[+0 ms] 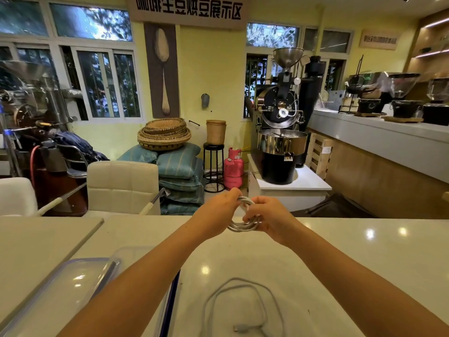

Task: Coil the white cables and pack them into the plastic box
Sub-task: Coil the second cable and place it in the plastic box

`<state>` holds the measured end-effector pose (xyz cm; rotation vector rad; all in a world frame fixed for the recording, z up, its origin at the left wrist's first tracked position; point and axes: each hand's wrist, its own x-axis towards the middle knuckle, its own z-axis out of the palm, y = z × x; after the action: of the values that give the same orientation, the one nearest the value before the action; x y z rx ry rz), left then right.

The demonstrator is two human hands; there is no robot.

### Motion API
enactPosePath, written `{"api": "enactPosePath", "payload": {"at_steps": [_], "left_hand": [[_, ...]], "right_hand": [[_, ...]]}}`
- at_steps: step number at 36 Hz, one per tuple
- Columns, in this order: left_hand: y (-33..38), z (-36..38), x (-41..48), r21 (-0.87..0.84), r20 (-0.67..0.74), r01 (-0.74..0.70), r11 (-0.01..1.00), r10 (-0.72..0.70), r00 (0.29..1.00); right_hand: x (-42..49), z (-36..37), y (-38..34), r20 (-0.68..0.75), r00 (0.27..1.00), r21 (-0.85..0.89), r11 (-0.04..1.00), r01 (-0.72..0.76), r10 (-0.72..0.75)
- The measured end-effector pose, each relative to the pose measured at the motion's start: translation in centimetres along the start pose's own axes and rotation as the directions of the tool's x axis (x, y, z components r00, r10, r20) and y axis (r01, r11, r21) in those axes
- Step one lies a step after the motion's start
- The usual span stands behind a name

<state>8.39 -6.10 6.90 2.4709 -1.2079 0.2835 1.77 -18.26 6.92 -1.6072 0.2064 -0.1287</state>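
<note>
A coiled white cable (240,224) hangs between both hands above the far edge of the white table (352,259). My left hand (222,207) grips the coil's upper left side. My right hand (263,217) pinches its right side, fingers curled round the loops. A second white cable (245,302) lies loose on the table near me, with its plug at the bottom. The clear plastic box (136,259) sits at lower left, mostly hidden behind my left forearm. Its lid (60,290), with a blue rim, lies beside it.
Two white chairs (121,186) stand behind the table's far edge. Beyond them are stacked cushions, baskets, a pink gas cylinder (233,170) and a coffee roaster (281,132). A counter with grinders runs along the right.
</note>
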Motion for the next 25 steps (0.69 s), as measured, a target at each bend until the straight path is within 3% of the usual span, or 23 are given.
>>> {"api": "enactPosePath", "payload": {"at_steps": [4,8,16,21,25], "left_hand": [[-0.8,0.1,0.0,0.007,0.007,0.079,0.997,-0.079,0.997],[-1.9,-0.3,-0.3,-0.059,0.002,0.12,0.991,-0.12,0.993],[-4.3,-1.4,-1.8,-0.159,-0.02,0.059,0.986,-0.063,0.998],[-6.2,-2.3,-3.3,-0.341,0.18,0.202,0.918,-0.146,0.973],[-8.1,-3.2,-4.9,-0.33,0.229,0.308,0.892,-0.241,0.943]], "right_hand": [[0.4,0.8,0.1,-0.043,0.994,-0.299,0.95,0.086,-0.104],[0.7,1.5,0.0,-0.049,0.975,-0.467,0.868,0.168,-0.215],[1.2,3.3,-0.2,0.027,0.954,-0.594,0.762,0.257,-0.3],[1.7,5.1,0.4,0.072,0.947,-0.657,0.699,0.281,-0.312],[2.3,7.2,1.2,0.117,0.948,-0.685,0.667,0.292,-0.295]]}}
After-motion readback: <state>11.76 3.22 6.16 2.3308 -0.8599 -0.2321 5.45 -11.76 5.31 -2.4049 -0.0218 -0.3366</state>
